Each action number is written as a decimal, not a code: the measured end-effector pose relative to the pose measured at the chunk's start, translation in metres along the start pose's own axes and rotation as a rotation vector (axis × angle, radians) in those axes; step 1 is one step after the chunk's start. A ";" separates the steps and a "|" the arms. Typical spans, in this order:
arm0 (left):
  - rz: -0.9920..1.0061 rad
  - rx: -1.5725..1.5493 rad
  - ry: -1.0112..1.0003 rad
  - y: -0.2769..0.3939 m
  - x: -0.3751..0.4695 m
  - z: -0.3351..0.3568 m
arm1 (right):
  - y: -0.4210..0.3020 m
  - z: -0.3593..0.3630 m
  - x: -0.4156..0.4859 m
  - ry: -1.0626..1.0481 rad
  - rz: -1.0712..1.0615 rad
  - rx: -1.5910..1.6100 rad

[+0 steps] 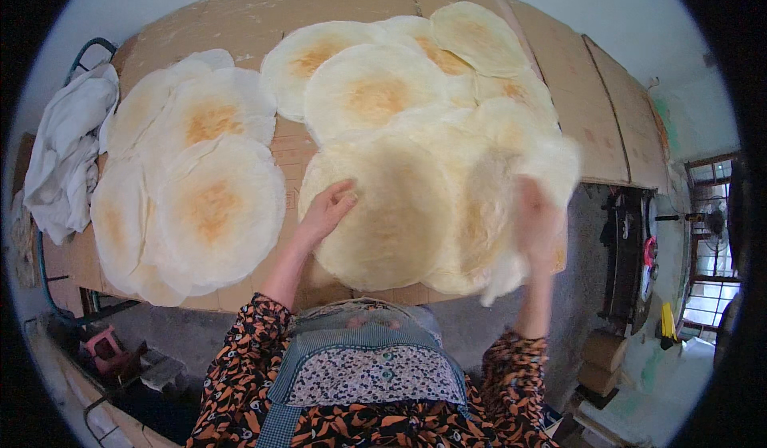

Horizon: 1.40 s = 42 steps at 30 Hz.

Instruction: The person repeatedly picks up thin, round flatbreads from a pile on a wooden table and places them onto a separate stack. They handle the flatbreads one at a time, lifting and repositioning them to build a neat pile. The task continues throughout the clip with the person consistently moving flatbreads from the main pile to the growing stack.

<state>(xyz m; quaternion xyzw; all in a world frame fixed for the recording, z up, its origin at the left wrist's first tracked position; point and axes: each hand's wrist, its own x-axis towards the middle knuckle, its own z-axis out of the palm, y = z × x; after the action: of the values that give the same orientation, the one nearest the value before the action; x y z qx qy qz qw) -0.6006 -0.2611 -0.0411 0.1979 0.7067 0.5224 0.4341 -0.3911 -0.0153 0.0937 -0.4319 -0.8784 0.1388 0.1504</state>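
Before me lies a thin round flatbread, pale with a faint browned middle. Its left part is overlapped by my left hand, whose fingers and thumb are bent close together; whether they pinch the sheet cannot be made out. Motion blurs my right hand, over the right end of the overlapping sheets. Beside it a thin sheet shows blurred, and whether my fingers hold it is unclear. More browned rounds overlap behind. On the left lies another group of flatbreads, apart from both hands.
Cardboard covers the broad work surface, with seams and a right edge. White cloth hangs over a metal frame at the left. Below left is a pink stool; cardboard boxes stand low at the right.
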 end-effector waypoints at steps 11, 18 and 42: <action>-0.193 -0.418 0.113 -0.041 0.035 -0.020 | -0.055 0.164 -0.120 -1.063 -0.446 0.491; 0.435 0.623 0.542 0.110 0.067 -0.131 | -0.030 0.149 -0.060 -0.845 -0.265 0.479; 0.060 0.339 0.353 -0.065 -0.028 -0.043 | 0.039 0.194 0.005 -0.155 0.001 -0.087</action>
<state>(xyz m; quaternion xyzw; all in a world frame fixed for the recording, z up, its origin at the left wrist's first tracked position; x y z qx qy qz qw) -0.6091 -0.3301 -0.0851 0.1945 0.8429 0.4357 0.2487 -0.4405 -0.0102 -0.0982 -0.4265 -0.8923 0.1339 0.0629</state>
